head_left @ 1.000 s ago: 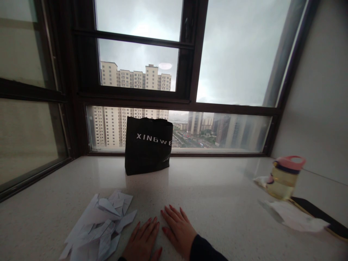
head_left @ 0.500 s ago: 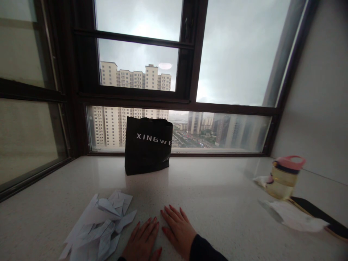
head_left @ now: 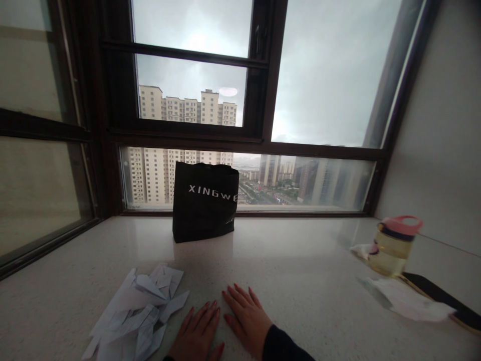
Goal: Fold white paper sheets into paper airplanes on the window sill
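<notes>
Left hand (head_left: 196, 335): lies palm down on the near part of the white sill (head_left: 300, 281). Has its fingers (head_left: 200, 321) laid long and flat, with narrow gaps between them. Has its thumb (head_left: 217, 351) poking out to the right.

Right hand (head_left: 248, 317): lies palm down too, just right of the left hand and a bit farther in. Has its fingers (head_left: 236, 296) laid flat and a little wider apart, pointing far and left. Has its thumb (head_left: 233, 325) turned toward the left hand. Wears a dark sleeve (head_left: 281, 345).

Papers (head_left: 145, 293): lie in a messy heap on the sill, just left of the left hand. Look white and folded, one on top of another, some with sharp tips.

Bag (head_left: 205, 220): stands upright on the far part of the sill, near the window (head_left: 330, 75), well apart from both hands. Looks black, with white letters (head_left: 213, 194) on the front.

Bottle (head_left: 391, 253): stands at the right, near the wall (head_left: 432, 125). Has yellow see-through sides and a pink lid (head_left: 402, 224) with a loop. To its left, a small white scrap (head_left: 361, 250). On its near side, a bigger white sheet (head_left: 413, 300), too blurry to name, just beside a flat black thing (head_left: 439, 295).

Outside, tall pale buildings (head_left: 188, 110) under a gray sky (head_left: 338, 50).
</notes>
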`<state>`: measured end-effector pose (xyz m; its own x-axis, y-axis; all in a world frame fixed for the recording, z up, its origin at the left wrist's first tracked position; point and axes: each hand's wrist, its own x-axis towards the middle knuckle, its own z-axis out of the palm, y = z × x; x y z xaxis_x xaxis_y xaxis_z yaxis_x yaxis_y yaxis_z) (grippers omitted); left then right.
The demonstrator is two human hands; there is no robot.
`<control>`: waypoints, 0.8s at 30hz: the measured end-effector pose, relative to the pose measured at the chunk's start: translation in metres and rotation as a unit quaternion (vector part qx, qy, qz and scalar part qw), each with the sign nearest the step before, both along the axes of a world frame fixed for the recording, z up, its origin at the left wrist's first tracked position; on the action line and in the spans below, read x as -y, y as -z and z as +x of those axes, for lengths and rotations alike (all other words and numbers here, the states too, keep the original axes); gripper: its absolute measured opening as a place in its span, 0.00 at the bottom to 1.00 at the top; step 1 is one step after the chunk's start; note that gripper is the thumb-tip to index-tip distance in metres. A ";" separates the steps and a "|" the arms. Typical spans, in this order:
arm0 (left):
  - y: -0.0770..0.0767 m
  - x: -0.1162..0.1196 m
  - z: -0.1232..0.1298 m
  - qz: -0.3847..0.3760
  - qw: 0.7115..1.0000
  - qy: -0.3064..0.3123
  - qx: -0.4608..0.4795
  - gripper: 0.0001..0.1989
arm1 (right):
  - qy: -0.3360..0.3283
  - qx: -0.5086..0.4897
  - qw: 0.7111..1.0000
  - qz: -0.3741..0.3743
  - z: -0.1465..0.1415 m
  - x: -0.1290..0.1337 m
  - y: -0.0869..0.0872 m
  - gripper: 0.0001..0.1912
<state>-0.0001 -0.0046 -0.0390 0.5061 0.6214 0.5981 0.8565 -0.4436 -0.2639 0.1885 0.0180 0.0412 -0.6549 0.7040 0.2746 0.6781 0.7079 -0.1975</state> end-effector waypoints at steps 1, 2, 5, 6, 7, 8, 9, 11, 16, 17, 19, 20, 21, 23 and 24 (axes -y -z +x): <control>0.000 0.000 0.000 -0.003 1.000 0.000 0.000 0.24 | 0.000 0.001 1.000 0.000 0.000 0.000 0.000 0.22; 0.000 0.000 0.000 -0.007 1.000 0.000 0.001 0.24 | 0.000 0.000 1.000 0.001 0.000 0.000 0.000 0.22; 0.001 -0.002 -0.002 -0.015 1.000 0.022 -0.005 0.25 | -0.002 -0.002 1.000 0.003 0.001 0.000 0.001 0.22; 0.001 -0.003 -0.002 -0.012 1.000 0.023 -0.003 0.25 | -0.002 -0.002 1.000 0.003 0.001 0.000 0.001 0.22; 0.001 -0.003 -0.003 -0.007 1.000 0.023 -0.001 0.25 | -0.001 -0.001 1.000 0.002 0.001 0.000 0.001 0.22; 0.001 -0.003 -0.003 0.000 1.000 0.025 -0.002 0.25 | 0.001 0.000 1.000 0.001 0.001 0.000 0.001 0.22; 0.001 -0.003 -0.003 0.008 1.000 0.029 -0.003 0.25 | 0.002 0.001 1.000 0.000 0.001 0.000 0.000 0.22; 0.000 -0.002 -0.003 0.020 0.999 0.028 -0.004 0.25 | 0.002 0.001 1.000 -0.001 0.001 0.000 0.000 0.22; -0.002 -0.002 -0.003 0.052 0.998 0.036 -0.014 0.26 | -0.004 0.001 1.000 0.002 0.001 0.001 -0.002 0.23; -0.002 -0.002 -0.003 0.057 0.998 0.036 -0.017 0.26 | -0.004 0.001 1.000 0.002 0.000 0.001 -0.001 0.22; 0.000 -0.003 -0.003 0.055 0.998 0.029 -0.020 0.26 | 0.003 -0.001 1.000 0.003 0.000 0.001 -0.001 0.22; 0.000 -0.003 -0.003 0.048 0.998 0.025 -0.021 0.26 | 0.006 -0.002 1.000 0.003 0.000 0.001 -0.001 0.22; 0.001 -0.003 -0.003 0.039 0.999 0.022 -0.021 0.26 | 0.006 -0.003 1.000 0.003 -0.001 0.001 -0.001 0.22; 0.002 -0.003 -0.003 0.021 0.999 0.020 -0.018 0.26 | 0.005 -0.003 1.000 0.000 -0.001 0.002 -0.001 0.22; 0.002 -0.003 -0.003 0.011 1.000 0.022 -0.016 0.26 | 0.003 -0.002 1.000 -0.002 0.000 0.001 -0.001 0.22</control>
<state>-0.0036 -0.0012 -0.0411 0.5515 0.5848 0.5948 0.8274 -0.4743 -0.3008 0.1881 0.0165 0.0422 -0.6499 0.7086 0.2746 0.6813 0.7034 -0.2026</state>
